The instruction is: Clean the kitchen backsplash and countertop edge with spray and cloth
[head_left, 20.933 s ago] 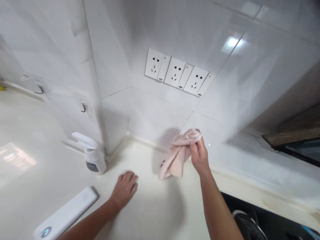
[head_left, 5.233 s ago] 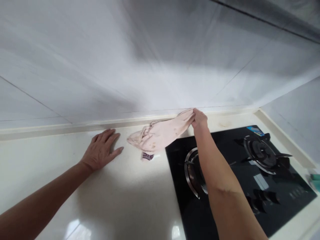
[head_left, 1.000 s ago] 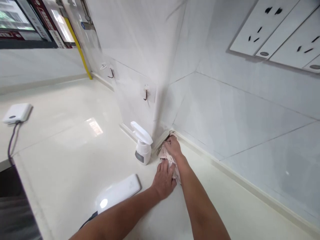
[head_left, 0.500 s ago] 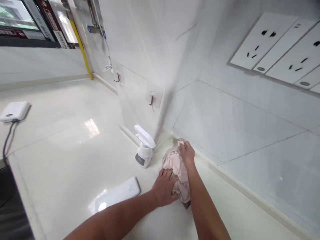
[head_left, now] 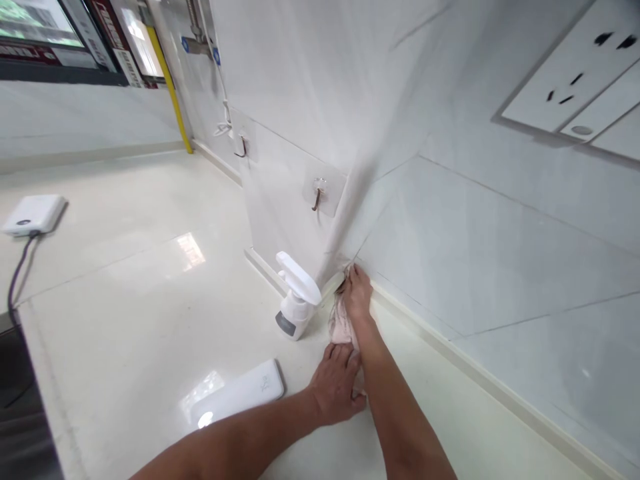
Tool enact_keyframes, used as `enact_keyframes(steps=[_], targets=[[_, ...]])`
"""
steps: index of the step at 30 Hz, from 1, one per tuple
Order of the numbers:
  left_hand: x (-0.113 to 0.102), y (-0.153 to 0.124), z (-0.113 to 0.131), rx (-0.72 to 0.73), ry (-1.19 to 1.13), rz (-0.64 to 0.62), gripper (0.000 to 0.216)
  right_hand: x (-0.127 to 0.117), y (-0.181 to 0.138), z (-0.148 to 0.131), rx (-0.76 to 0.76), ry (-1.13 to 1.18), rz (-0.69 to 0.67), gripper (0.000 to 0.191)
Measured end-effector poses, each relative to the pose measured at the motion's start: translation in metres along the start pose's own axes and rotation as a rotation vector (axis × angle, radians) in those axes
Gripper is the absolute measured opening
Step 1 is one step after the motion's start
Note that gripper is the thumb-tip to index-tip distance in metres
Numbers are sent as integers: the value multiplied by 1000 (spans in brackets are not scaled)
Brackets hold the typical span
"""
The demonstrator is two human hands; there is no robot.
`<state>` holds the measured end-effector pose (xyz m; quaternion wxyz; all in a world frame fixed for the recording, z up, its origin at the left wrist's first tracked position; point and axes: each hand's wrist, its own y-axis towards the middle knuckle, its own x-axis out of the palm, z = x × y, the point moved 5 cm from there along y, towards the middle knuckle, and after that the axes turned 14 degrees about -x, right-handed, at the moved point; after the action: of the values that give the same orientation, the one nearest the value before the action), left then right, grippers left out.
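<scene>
A crumpled pale pink cloth (head_left: pixel 341 327) lies on the white counter, where it meets the tiled wall. My right hand (head_left: pixel 358 293) is closed on the cloth's far end, pressing it into the wall corner; its fingertips are partly hidden. Closer to me, my left hand (head_left: pixel 336 387) rests on the near part of the cloth, fingers laid over it and thumb apart. Much of the cloth is covered by my hands and right forearm. Just left of the cloth stands a white spray bottle (head_left: pixel 296 303) with a grey label.
A white power bank (head_left: pixel 245 390) lies beside my left forearm. Farther left is a white box (head_left: pixel 37 215) with a dark cable. Hooks (head_left: pixel 317 195) stick to the wall panel, and a socket plate (head_left: pixel 565 80) sits at upper right. A yellow pipe (head_left: pixel 171 93) runs down at the back.
My right hand has moved deeper into the corner, drawing the cloth's far end along the wall. My left hand stays on the near part. The view has shifted slightly.
</scene>
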<state>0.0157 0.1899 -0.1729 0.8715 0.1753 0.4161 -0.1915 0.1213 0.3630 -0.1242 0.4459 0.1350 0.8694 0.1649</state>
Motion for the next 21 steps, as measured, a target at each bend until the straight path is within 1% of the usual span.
enact_keyframes(steps=[2, 3, 5, 7, 9, 10, 12, 16, 19, 21], targets=[[0, 0, 0, -7, -11, -17, 70, 0, -4, -1, 89, -101, -12, 45], [0, 0, 0, -9, -18, -20, 69, 0, -5, -2, 126, -164, -51, 46], [-1, 0, 0, -11, -25, -24, 72, 1, -4, -4, 167, -289, -193, 51], [-1, 0, 1, -15, -18, -32, 76, 2, -3, -4, 193, -352, -358, 58], [0, 0, 1, -18, -1, -36, 80, 3, -2, -3, 232, -315, -469, 64], [0, 0, 1, -20, 7, -36, 81, 2, -2, -1, 252, -281, -502, 65], [1, 0, 1, -23, 23, -29, 82, -1, -1, 1, 275, -222, -520, 65], [2, 0, 0, -20, 62, -12, 80, -10, 12, 3, 280, -178, -483, 59], [2, 0, 1, -18, 82, 0, 76, -12, 23, 1, 270, -152, -459, 55], [1, 1, 2, -17, 95, 7, 74, -11, 25, -2, 256, -145, -449, 53]])
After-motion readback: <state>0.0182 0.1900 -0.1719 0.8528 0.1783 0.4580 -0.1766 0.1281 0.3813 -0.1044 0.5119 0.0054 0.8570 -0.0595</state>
